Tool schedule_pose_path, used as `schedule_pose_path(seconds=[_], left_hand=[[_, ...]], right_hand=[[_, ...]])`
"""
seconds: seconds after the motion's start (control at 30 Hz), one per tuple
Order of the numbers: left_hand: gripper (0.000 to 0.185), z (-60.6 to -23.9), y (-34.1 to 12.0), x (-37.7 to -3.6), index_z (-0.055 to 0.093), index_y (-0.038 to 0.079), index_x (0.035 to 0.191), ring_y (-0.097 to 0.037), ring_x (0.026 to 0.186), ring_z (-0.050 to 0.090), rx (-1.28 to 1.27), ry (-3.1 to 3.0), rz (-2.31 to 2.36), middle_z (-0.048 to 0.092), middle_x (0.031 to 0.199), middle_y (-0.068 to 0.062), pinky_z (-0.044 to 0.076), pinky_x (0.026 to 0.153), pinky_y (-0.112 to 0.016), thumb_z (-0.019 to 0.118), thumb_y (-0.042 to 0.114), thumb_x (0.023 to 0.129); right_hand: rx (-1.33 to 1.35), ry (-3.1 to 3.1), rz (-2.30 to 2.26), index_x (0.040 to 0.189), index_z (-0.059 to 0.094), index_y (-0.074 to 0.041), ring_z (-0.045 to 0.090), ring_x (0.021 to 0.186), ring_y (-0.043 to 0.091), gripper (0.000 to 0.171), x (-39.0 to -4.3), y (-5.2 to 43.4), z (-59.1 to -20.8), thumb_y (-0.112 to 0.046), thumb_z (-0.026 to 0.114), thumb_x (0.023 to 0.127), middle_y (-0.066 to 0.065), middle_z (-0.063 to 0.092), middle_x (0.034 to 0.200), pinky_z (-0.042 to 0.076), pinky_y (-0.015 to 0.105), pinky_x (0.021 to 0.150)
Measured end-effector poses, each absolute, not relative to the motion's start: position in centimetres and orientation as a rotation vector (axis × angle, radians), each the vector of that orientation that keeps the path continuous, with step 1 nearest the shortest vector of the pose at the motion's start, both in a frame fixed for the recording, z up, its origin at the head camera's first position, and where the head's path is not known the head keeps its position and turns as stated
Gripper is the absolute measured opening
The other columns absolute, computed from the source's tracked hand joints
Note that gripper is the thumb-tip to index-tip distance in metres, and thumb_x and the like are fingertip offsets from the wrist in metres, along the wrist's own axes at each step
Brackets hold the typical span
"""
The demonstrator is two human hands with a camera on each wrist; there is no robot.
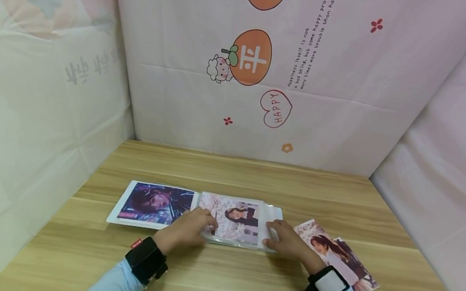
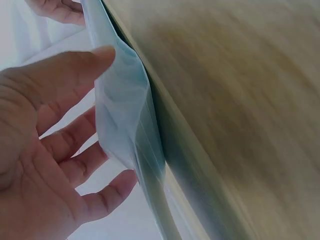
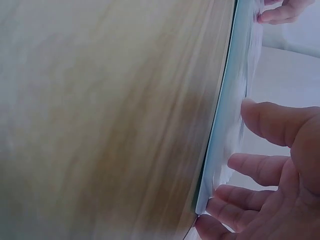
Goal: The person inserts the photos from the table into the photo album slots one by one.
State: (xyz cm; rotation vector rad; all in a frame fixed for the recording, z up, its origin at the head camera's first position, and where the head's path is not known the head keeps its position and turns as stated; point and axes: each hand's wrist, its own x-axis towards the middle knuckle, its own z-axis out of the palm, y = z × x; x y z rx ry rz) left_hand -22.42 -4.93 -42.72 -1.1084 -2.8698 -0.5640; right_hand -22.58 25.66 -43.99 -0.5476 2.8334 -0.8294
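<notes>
An opened photo album with clear sleeves (image 1: 270,214) lies on the table. Its left page bears a dark purple portrait photo (image 1: 155,203); over the right page is a pink blossom photo (image 1: 234,218) of a person in dark clothes. My left hand (image 1: 191,228) rests on the near left part of the blossom photo. In the left wrist view its thumb and spread fingers lie against a bulging clear sleeve (image 2: 122,100). My right hand (image 1: 287,239) touches the album's right end, its fingertips (image 3: 235,160) on the page surface in the right wrist view.
Loose photos (image 1: 341,261) overlap on the table at the right, partly behind my right forearm. The wooden table (image 1: 220,280) is bounded by white printed cloth (image 1: 178,102) at the back and plain-looking cloth sides. Each wrist wears a strapped black device (image 1: 146,260).
</notes>
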Motion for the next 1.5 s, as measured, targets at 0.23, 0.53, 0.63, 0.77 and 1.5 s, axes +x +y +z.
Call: schedule_pose_path(seconds=[0.23,0.53,0.63,0.77,1.5], left_hand=[[0.031,-42.9,-5.3,-22.6,0.071,0.016,0.094,-0.02,0.094,0.051,-1.083,-2.857,-0.563,0.055,0.094,0.003,0.044,0.076,-0.042,0.07,0.004,0.066],[0.012,-43.0,-5.4,-22.6,0.063,0.019,0.075,-0.015,0.084,0.051,-1.06,-2.744,-0.646,0.055,0.084,0.007,0.044,0.073,-0.037,0.065,0.008,0.071],[0.013,-43.1,-5.4,-22.7,0.058,0.019,0.074,-0.013,0.081,0.051,-1.032,-2.697,-0.729,0.054,0.082,0.008,0.045,0.073,-0.034,0.065,0.009,0.071],[0.014,-43.0,-5.3,-22.8,0.054,0.015,0.076,-0.011,0.075,0.05,-1.022,-2.591,-0.874,0.052,0.079,0.007,0.046,0.07,-0.028,0.062,0.005,0.072],[0.039,-41.7,-4.5,-22.3,0.056,-0.001,0.101,-0.019,0.071,0.058,-0.808,-2.27,-1.144,0.057,0.086,-0.008,0.049,0.058,-0.026,0.057,-0.009,0.063]], right_hand=[[-0.539,2.828,-0.829,0.125,0.051,0.009,0.037,0.12,0.048,0.049,-22.5,25.6,-43.8,-0.013,0.066,0.085,0.036,0.04,0.129,0.03,0.057,0.096],[-0.547,2.833,-0.829,0.125,0.05,0.009,0.036,0.12,0.049,0.05,-22.4,25.5,-43.8,-0.014,0.067,0.084,0.037,0.039,0.129,0.029,0.057,0.096],[-0.548,2.833,-0.838,0.125,0.05,0.009,0.036,0.12,0.049,0.05,-22.4,25.5,-43.8,-0.014,0.067,0.084,0.036,0.039,0.129,0.029,0.057,0.097],[-0.579,2.84,-0.842,0.124,0.05,0.011,0.037,0.119,0.049,0.05,-22.4,25.6,-43.8,-0.014,0.067,0.084,0.037,0.04,0.127,0.03,0.057,0.096],[-0.539,2.813,-0.833,0.128,0.049,0.008,0.035,0.122,0.048,0.051,-22.3,25.7,-43.9,-0.016,0.066,0.085,0.034,0.038,0.131,0.028,0.058,0.097]])
